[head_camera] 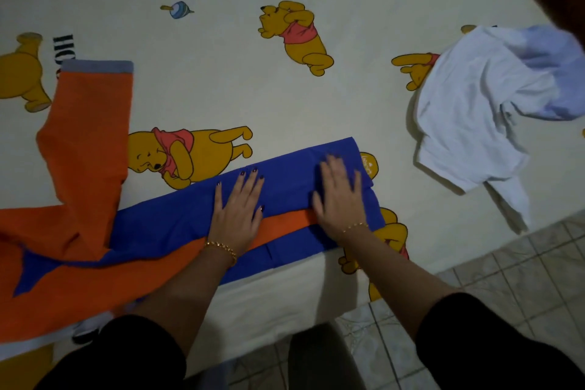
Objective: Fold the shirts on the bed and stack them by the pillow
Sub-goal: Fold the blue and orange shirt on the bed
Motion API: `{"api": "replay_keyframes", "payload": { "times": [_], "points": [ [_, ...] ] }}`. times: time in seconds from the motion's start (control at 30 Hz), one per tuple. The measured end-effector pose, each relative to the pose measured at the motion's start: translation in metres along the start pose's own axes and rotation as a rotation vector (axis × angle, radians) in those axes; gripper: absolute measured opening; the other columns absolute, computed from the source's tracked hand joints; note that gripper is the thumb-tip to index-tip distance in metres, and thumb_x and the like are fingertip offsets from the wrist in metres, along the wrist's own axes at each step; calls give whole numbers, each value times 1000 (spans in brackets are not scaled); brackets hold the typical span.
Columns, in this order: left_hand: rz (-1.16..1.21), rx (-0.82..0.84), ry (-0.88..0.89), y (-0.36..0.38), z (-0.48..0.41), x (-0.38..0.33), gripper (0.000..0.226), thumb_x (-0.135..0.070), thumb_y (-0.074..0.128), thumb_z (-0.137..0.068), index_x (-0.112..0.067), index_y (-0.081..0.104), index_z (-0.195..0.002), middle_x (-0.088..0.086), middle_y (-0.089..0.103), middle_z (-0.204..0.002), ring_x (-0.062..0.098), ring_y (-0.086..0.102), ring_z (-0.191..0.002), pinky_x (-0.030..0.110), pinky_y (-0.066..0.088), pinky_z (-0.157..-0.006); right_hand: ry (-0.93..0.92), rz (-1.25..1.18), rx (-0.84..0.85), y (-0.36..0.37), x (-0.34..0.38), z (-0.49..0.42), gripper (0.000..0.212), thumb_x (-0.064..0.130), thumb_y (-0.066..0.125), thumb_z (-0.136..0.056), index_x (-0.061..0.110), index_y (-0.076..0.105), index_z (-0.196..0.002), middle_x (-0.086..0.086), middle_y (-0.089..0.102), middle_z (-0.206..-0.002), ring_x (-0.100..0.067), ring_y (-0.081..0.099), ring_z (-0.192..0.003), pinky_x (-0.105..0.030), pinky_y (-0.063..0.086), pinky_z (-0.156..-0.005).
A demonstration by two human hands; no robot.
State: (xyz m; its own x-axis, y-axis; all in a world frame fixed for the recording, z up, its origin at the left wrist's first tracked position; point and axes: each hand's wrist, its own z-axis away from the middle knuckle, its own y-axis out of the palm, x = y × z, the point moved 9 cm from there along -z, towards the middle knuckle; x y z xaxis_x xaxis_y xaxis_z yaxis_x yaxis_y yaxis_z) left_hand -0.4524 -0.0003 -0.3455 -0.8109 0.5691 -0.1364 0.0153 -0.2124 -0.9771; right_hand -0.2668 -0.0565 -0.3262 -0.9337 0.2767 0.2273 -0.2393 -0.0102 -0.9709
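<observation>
Nearest, the tiled floor is showing beside the bed. The left hand and right hand are lying flat with straight fingers, gripping nothing and pressing the orange-and-blue shirt at the bed's near edge. Farther right, a crumpled white shirt is lying well apart, covering part of a printed bear.

A pale tiled floor lies lower right, dimly lit.
</observation>
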Motion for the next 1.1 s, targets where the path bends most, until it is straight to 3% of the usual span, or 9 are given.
{"api": "replay_keyframes", "payload": {
  "times": [0.1,0.23,0.3,0.37,0.53,0.8,0.9,1.0,1.1],
  "points": [
    [-6,51,-53,24,26,16,61,-40,23,-91,-23,15,-149,2,21,-156,22,21,-142,55,16,-111,-173,86,175,45,26,17,68,50,26,-96,15,10,-152,-1,9,-160,-17,6,-147,-56,14,-115],
    [60,35,-350,21,56,68,62,-46,19,-93,-21,21,-149,5,21,-156,25,24,-142,50,12,-112,113,42,163,46,-12,15,77,60,16,-93,14,3,-153,-5,2,-160,-21,-3,-147,-47,6,-119],
    [53,35,-354,12,64,80,62,-44,17,-93,-17,23,-149,7,22,-156,27,25,-142,50,16,-113,175,43,159,37,-13,12,80,61,10,-90,12,2,-152,-6,1,-160,-20,-5,-147,-45,2,-119],
    [45,22,-315,-2,66,87,62,-41,18,-93,-14,25,-148,8,24,-155,26,25,-142,50,16,-113,123,56,159,30,11,4,79,60,8,-90,12,2,-152,-6,1,-160,-20,-6,-147,-43,-3,-118],
    [44,-115,-333,-63,59,142,56,-32,31,-91,-13,36,-143,7,36,-150,25,28,-140,52,11,-113,-12,8,211,29,115,-35,70,49,23,-97,10,5,-152,-10,2,-160,-23,-3,-147,-44,1,-119],
    [118,-301,-619,-121,94,292,39,-18,47,-91,-9,50,-129,11,54,-132,26,42,-130,51,15,-113,-329,-26,329,43,311,-102,51,23,33,-99,12,21,-148,-8,7,-160,-24,4,-147,-46,10,-118],
    [123,-333,-680,-128,116,338,35,-16,49,-89,-8,55,-122,12,59,-123,27,49,-122,50,27,-109,-435,-19,430,60,383,-117,52,15,31,-97,10,21,-148,-10,13,-158,-24,9,-146,-45,15,-118],
    [111,-315,-698,-130,129,372,28,-16,51,-89,-10,60,-115,9,63,-112,25,56,-109,44,39,-100,-597,87,449,72,447,-128,55,12,35,-96,10,19,-149,-9,13,-158,-24,10,-146,-46,16,-117],
    [119,-297,-748,-128,140,400,24,-17,52,-89,-11,64,-108,7,66,-106,24,58,-105,40,40,-95,-942,369,474,90,508,-121,54,13,35,-98,11,17,-150,-6,11,-158,-23,8,-146,-49,16,-116]
  ]
}}
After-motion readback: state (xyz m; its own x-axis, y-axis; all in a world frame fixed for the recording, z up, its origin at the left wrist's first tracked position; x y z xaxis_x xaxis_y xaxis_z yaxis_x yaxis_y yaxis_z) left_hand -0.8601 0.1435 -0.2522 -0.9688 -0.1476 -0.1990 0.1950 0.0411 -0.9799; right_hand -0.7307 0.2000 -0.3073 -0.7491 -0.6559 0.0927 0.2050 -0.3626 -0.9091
